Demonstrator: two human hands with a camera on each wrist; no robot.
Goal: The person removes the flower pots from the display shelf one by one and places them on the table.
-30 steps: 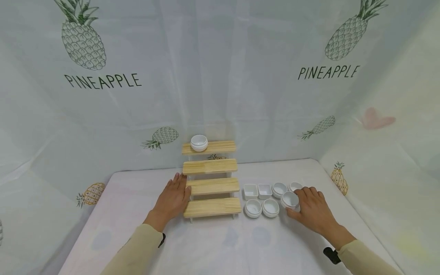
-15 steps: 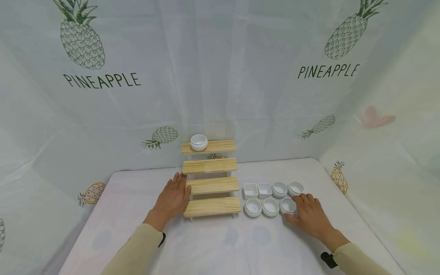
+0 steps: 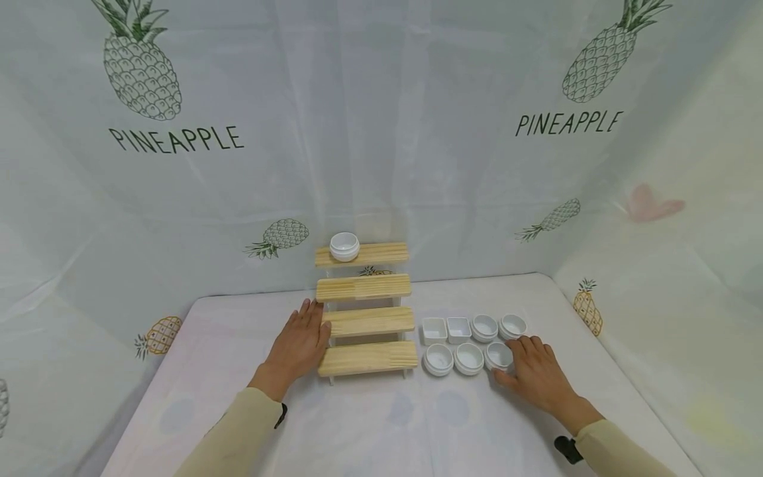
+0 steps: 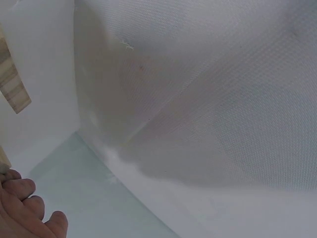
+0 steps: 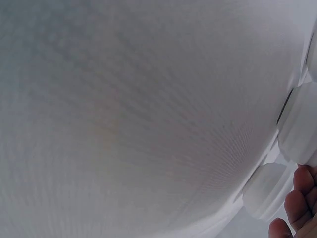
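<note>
My left hand [image 3: 301,339] lies along the left side of a four-tier wooden stand [image 3: 369,322]. Its fingers are straight and touch the ends of the boards. A white round bowl [image 3: 344,246] sits on the top tier, at its left end. On the right, my right hand [image 3: 539,374] pinches a small white round bowl [image 3: 497,356] between thumb and fingers. That bowl stands on the table at the right end of the front row. In the right wrist view, the fingertips [image 5: 303,179] touch a white bowl's side.
Two more round bowls, a left one [image 3: 439,360] and a middle one [image 3: 469,358], share the front row. Behind them stand two square dishes [image 3: 434,330] and two round bowls [image 3: 513,326]. A pineapple-print cloth [image 3: 381,132] hangs behind the cloth-covered table [image 3: 381,424].
The bowl in my right hand was raised a second ago and came down onto the table in the front row. The left hand has stayed against the stand.
</note>
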